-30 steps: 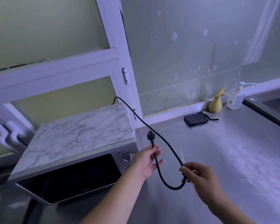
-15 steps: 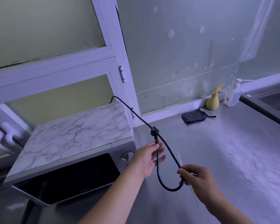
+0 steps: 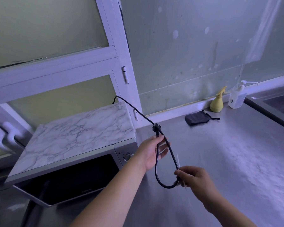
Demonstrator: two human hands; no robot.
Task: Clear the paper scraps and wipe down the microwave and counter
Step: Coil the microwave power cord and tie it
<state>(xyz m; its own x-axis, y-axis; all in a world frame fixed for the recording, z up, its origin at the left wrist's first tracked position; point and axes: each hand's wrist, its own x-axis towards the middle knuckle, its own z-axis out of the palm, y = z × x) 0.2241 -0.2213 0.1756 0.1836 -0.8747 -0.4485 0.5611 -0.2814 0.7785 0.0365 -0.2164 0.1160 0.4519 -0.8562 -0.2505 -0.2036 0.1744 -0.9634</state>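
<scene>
The microwave (image 3: 69, 163) with a marble-patterned top stands at the left on the steel counter (image 3: 228, 161). Its black power cord (image 3: 168, 149) runs from behind the microwave and loops down in front of me. My left hand (image 3: 152, 152) holds the cord just below the plug (image 3: 155, 127), which points upward. My right hand (image 3: 194, 178) pinches the bottom of the loop together with a thin white strip (image 3: 178, 159) that sticks up from my fingers. A dark folded cloth (image 3: 197, 117) lies on the counter near the back wall.
A yellow spray bottle (image 3: 217, 102) and a clear pump bottle (image 3: 237, 97) stand against the back wall. A sink (image 3: 275, 102) sits at the far right. A white-framed window with handles (image 3: 3, 136) is behind the microwave.
The plug end has risen a little toward the back, and both hands have shifted slightly while keeping hold of the cord. The loop between them has tightened.
</scene>
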